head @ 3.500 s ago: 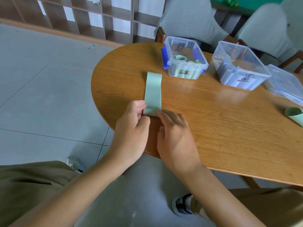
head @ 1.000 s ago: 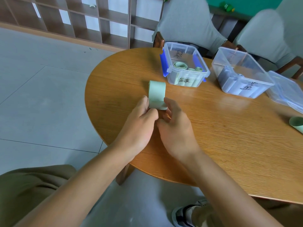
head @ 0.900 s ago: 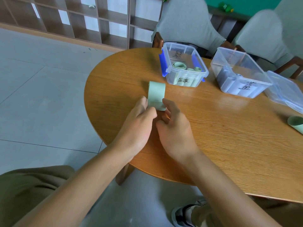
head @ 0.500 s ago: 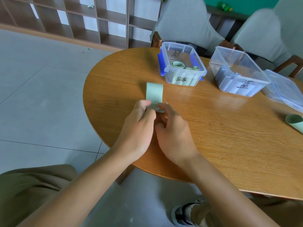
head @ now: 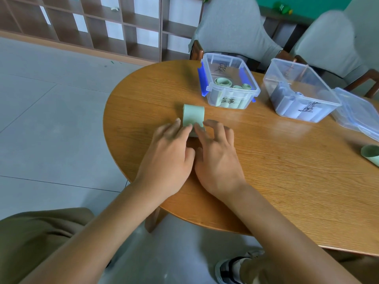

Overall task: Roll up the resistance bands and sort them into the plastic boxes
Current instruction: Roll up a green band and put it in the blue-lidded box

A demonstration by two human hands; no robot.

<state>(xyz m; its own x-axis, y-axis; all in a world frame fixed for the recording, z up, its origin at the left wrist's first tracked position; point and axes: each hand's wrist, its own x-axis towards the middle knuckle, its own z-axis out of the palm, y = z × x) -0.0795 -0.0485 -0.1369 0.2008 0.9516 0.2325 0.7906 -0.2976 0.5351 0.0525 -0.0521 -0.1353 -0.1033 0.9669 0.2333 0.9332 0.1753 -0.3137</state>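
Observation:
A pale green resistance band (head: 193, 115) lies on the round wooden table (head: 287, 181), its near end rolled up under my fingertips. My left hand (head: 168, 154) and my right hand (head: 217, 156) sit side by side on the roll, fingers pressing on it. Beyond the band stands a clear box with blue latches (head: 249, 99) holding green rolls. To its right a second clear box (head: 320, 111) holds bluish rolls. Another green roll (head: 370, 153) lies at the table's right edge.
A clear lid (head: 356, 115) rests right of the second box. Two grey-covered chairs (head: 231, 29) stand behind the table. A wooden shelf unit (head: 98, 23) lines the back wall. My knees and a shoe (head: 229, 269) show below the table edge.
The flat length of band has grown much shorter as the roll moved away from me toward the boxes. My fingers have spread flatter over the roll.

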